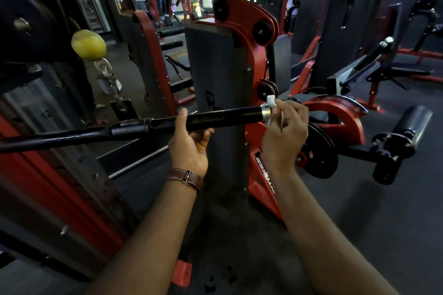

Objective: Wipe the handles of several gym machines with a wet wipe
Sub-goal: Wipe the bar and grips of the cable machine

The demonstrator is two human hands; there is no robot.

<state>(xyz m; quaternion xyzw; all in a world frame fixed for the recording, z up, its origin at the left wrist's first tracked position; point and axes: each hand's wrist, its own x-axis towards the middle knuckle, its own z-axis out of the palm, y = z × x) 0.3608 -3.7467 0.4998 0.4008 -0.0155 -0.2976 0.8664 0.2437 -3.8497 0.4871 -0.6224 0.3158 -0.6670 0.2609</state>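
A long black bar handle [223, 116] runs across the view from the left edge to a silver end cap [265, 111]. My left hand [189, 143] grips the bar from below, thumb up behind it, near its right half. My right hand [285, 134] pinches a small white wet wipe [271, 100] and holds it against the silver end of the bar. Part of the wipe is hidden under my fingers.
The bar hangs from a cable clip under a yellow-green ball stopper [88, 43] at the left. A red and dark weight-stack machine [230, 84] stands right behind the bar. A leg machine with black roller pads [412, 124] sits to the right on dark floor.
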